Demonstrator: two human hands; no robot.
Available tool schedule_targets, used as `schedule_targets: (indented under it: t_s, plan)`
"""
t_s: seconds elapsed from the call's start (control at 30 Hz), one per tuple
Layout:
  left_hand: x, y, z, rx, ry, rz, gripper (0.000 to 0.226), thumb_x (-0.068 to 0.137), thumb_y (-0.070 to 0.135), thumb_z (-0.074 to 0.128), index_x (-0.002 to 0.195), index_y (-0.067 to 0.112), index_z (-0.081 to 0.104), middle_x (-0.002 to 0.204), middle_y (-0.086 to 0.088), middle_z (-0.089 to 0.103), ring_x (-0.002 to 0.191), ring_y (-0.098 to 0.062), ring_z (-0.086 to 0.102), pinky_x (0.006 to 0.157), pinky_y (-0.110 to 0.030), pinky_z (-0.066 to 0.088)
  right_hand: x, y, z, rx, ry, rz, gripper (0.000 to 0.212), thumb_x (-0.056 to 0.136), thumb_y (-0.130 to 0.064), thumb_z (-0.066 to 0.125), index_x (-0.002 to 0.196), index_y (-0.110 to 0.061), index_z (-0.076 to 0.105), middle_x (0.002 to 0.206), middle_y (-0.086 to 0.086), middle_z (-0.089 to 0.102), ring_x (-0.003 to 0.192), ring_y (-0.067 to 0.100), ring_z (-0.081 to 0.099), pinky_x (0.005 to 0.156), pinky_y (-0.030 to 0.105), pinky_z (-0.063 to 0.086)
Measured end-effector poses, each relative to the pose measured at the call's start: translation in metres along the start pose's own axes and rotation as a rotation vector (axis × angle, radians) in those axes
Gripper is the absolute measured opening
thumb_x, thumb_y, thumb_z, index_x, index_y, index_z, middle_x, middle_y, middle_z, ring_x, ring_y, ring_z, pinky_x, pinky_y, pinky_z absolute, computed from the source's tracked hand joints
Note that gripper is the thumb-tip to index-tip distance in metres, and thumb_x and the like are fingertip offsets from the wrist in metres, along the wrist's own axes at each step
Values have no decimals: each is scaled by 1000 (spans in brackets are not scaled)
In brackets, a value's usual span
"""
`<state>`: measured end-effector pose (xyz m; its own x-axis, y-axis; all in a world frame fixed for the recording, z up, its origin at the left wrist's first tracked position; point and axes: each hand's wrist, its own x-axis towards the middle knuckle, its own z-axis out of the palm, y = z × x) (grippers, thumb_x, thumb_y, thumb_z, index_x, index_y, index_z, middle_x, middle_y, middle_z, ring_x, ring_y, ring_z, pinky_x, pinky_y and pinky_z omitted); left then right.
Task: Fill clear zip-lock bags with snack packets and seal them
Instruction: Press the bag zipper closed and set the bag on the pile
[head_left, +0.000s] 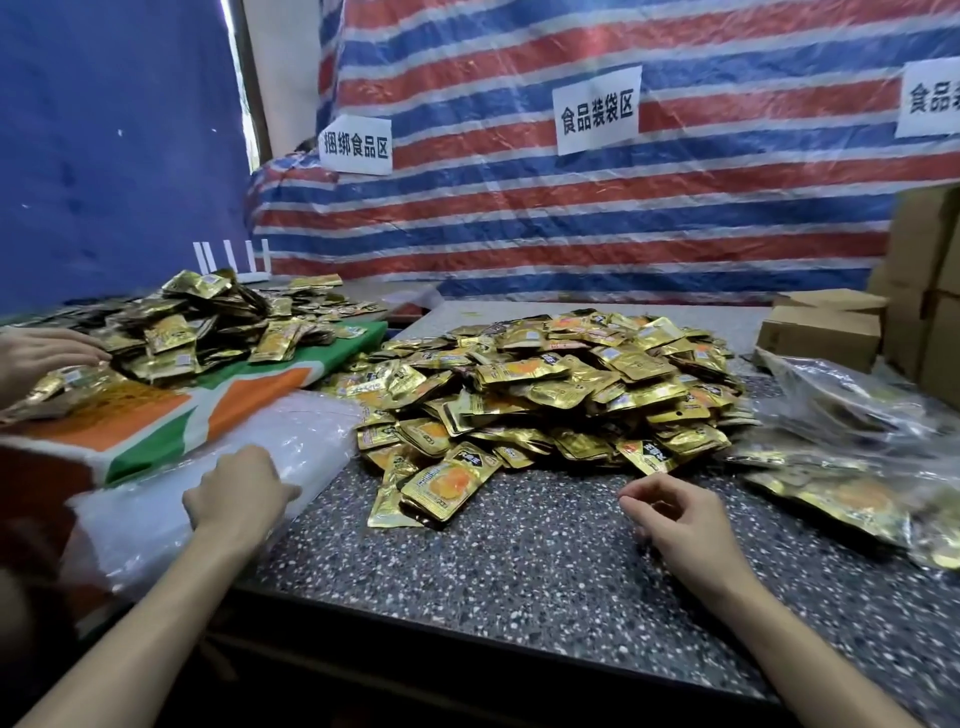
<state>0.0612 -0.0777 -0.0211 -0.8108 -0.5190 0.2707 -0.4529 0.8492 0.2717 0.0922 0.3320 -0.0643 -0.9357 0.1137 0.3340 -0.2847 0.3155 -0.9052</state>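
While the left hand (239, 491) lies knuckles-up on the stack of clear plastic zip-lock bags (317, 441) at the left edge of the dark speckled stone tabletop (519, 571), its fingers bend down onto the top bag, and whether they pinch it cannot be told. The right hand (675, 519) hangs just over the bare tabletop, fingers loosely curled and empty. Between and beyond the hands spreads the big heap of gold foil snack packets (561, 384), its nearest packets lying just ahead of the right hand. Filled clear bags of packets (841, 467) lie at the right, near brown cardboard boxes (821, 332). At far left another person's hand (41, 353) touches a second pile of gold packets (197, 322) on a green, orange and white sheet (156, 415). A red, blue and white striped tarpaulin (571, 218) hangs behind.
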Motion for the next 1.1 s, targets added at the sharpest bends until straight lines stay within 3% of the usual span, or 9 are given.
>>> schedule_targets:
  t_s: [0.17,0.37,0.47,0.57,0.7,0.77,0.83,1.0,1.1]
  plan:
    - [-6,7,-17,-150,76,40,31,98,22,56,70,10,62,83,-14,68,82,-36,61,79,-43,46,0,0,-1,23,-24,-11,13,88,-5,70,80,-14,73,63,-3,68,54,6,59,51,21,49]
    - [-68,80,-34,-665,206,463,20,97,9,56,102,22,71,92,0,74,79,-22,68,75,-41,58,0,0,0,158,-43,5,10,90,-7,69,82,-13,73,65,0,66,55,9,56,50,18,45]
    - [-106,135,-26,-943,127,696,21,94,1,60,96,19,70,84,9,71,69,-6,67,62,-22,57,0,-1,-3,286,-44,36,12,89,-22,69,82,-13,73,68,6,64,55,13,54,47,18,42]
    - [-140,177,-3,-1040,11,916,22,90,-4,63,99,15,71,92,9,71,83,5,64,74,-4,48,1,-2,-4,422,-7,56,36,84,-40,64,91,-6,71,68,7,62,53,14,51,46,22,39]
    - [-162,200,42,-1014,-188,1094,22,86,-8,65,100,7,71,105,1,72,96,-3,65,87,-10,50,2,-5,-6,510,53,71,58,83,-56,65,96,0,66,73,13,60,59,23,50,55,32,42]
    - [-166,201,57,-985,-279,1152,24,83,-9,64,99,8,72,105,3,70,97,-3,65,87,-20,55,2,-5,-6,435,79,77,41,82,-50,71,89,-10,72,76,14,65,66,27,57,64,36,48]
    - [-167,199,64,-1015,-367,1174,26,81,-5,62,98,11,72,104,5,69,96,-6,67,86,-27,57,5,-4,-6,314,87,71,13,86,-22,75,73,-20,75,70,3,68,68,23,60,65,33,49]
    - [-167,195,47,-1267,-635,983,14,81,33,58,80,30,71,81,20,70,77,5,65,72,-8,45,5,1,-6,224,66,49,22,86,-1,72,71,-17,73,68,-1,70,66,11,62,65,28,51]
    - [-161,195,48,-1404,-774,753,59,87,60,46,79,8,73,77,-12,71,66,-21,60,62,-23,43,4,2,-5,208,31,16,18,85,-3,74,73,-17,74,70,-2,71,64,7,62,59,20,48]
